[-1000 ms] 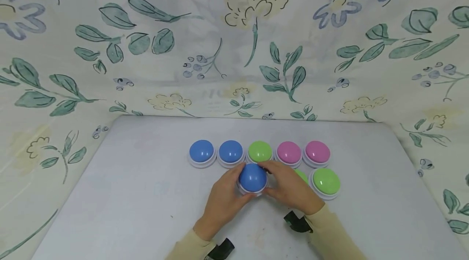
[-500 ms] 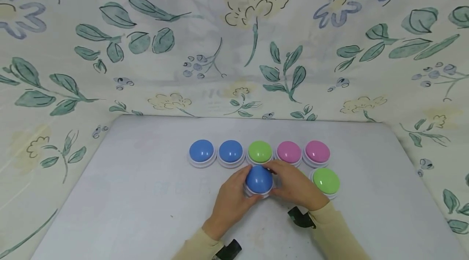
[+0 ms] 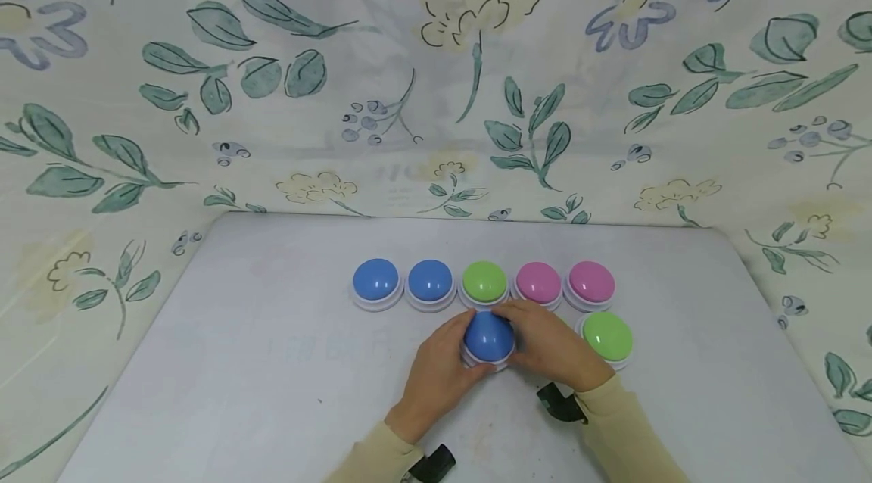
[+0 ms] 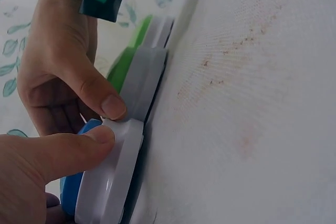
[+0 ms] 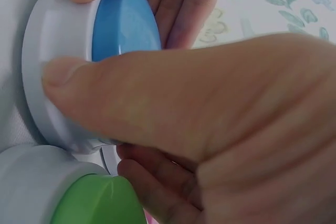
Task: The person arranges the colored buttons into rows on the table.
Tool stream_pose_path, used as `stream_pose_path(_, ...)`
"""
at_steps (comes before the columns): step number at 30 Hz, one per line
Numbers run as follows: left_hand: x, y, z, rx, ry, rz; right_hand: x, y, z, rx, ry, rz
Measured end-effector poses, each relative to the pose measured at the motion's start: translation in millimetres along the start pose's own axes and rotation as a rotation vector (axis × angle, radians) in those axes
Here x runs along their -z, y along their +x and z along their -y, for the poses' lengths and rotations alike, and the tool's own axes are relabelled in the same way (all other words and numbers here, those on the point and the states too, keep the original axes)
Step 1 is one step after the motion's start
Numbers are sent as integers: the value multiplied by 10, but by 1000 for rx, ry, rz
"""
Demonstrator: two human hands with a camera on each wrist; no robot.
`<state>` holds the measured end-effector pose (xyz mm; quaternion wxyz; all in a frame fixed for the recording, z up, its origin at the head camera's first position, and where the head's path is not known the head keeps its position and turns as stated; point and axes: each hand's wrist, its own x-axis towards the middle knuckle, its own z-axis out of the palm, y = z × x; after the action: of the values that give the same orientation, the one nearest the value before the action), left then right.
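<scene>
A dome-topped push button with a blue cap and white round base (image 3: 489, 337) is in the front row, between both hands. My left hand (image 3: 441, 371) grips its left side, thumb (image 4: 79, 153) along the white base. From the other side my right hand (image 3: 553, 347) holds it, with its thumb (image 5: 79, 82) pressed on the base. In the right wrist view a green button (image 5: 102, 200) sits close beside the blue one; in the head view the right hand hides it. Another green button (image 3: 608, 337) shows past the right hand.
Behind the hands runs a row of buttons: two blue, the left one (image 3: 376, 280) at the end, then a green one (image 3: 484, 282) and two pink, the last (image 3: 590, 282) at the right. A flowered cloth (image 3: 381, 172) rises behind the white tabletop (image 3: 259, 339).
Both hands and the held blue button have slid to the right and slightly nearer. The green button that peeked out beside the right hand is now hidden in the head view.
</scene>
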<state>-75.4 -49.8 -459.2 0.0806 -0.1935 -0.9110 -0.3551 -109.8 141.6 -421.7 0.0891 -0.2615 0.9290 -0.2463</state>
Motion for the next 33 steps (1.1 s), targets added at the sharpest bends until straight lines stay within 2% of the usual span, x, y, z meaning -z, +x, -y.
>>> stream_pose_path(7,-32,-1,10,13,-1,4,-2,-1,4,-2,-20,3)
stream_pose_path(23,1,-11,45,22,-1,40,-11,-7,-17,28,-28,-7)
stream_pose_path(28,40,-14,55,1,-10,58,39,-45,-18,-18,-17,-5)
stream_pose_path(33,130,19,43,-11,-22,38,97,-69,-10,-52,17,-18)
